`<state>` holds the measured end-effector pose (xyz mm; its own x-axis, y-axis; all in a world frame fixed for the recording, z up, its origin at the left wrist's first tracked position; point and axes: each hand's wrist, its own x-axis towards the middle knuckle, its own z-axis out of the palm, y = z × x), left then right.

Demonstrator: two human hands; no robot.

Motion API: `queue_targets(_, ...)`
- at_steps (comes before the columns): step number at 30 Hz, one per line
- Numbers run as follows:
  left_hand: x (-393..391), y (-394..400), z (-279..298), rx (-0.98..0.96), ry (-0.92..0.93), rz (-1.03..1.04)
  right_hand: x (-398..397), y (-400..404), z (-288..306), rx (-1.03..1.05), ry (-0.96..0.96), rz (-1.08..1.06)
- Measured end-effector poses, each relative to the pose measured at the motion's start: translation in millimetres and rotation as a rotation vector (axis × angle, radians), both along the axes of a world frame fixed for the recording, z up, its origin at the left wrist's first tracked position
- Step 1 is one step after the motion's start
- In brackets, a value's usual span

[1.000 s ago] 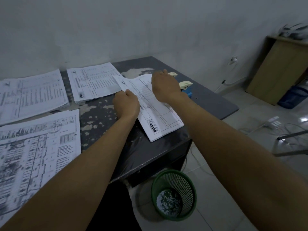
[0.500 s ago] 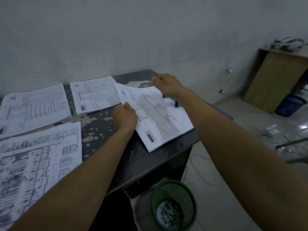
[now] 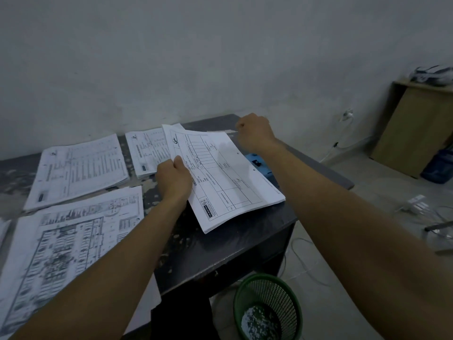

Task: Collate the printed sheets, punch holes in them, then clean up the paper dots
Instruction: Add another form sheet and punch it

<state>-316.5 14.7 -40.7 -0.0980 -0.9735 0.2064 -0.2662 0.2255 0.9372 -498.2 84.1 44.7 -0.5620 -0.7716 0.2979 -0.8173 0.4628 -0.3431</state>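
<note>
1 sheaf [image 3: 225, 177], 2 holes punched along its right edge, is gripped by the left hand [image 3: 174, 179] and held tilted over the desk [image 3: 247, 239], above 1 blue punch [image 3: 259, 164]. Right hand [image 3: 253, 131] is curled in a fist; contents can't be told. 3 other stacks are laid out at left. 1 green bin [image 3: 268, 305] w/ dots [image 3: 257, 321] sits on the floor.

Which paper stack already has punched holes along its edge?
The stack gripped by the left hand: two holes show along its right edge. The three stacks lying flat show none.
</note>
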Motion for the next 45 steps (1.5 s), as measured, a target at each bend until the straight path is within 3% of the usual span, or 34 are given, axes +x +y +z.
queue_targets(3,19,-9,8,-0.025,0.006,0.017,13,-7,-2,-0.028,0.155,0.007)
queue_targets(5,34,-15,15,-0.053,0.011,0.026,22,-12,-4,-0.121,0.136,0.057)
queue_targets(11,88,-31,33,-0.097,0.106,0.078,62,-27,-4,-0.304,-0.165,0.191)
queue_targets(19,183,-61,49,-0.160,0.094,0.185,131,-63,3,-0.152,-0.659,0.283)
queue_targets(24,249,-83,53,-0.176,0.046,0.232,187,-91,8,-0.127,-0.811,0.390)
queue_targets(29,317,-113,55,-0.103,-0.007,0.286,244,-119,4,-0.055,-0.826,0.510)
queue_targets(33,361,-132,54,-0.122,-0.120,0.335,288,-144,-2,-0.040,-0.850,0.551)
queue_targets(39,401,-166,56,-0.180,-0.453,0.384,336,-179,-14,-0.016,-0.846,0.542)
queue_targets(45,419,-220,58,-0.148,-0.617,0.375,362,-224,-30,-0.027,-0.791,0.477)
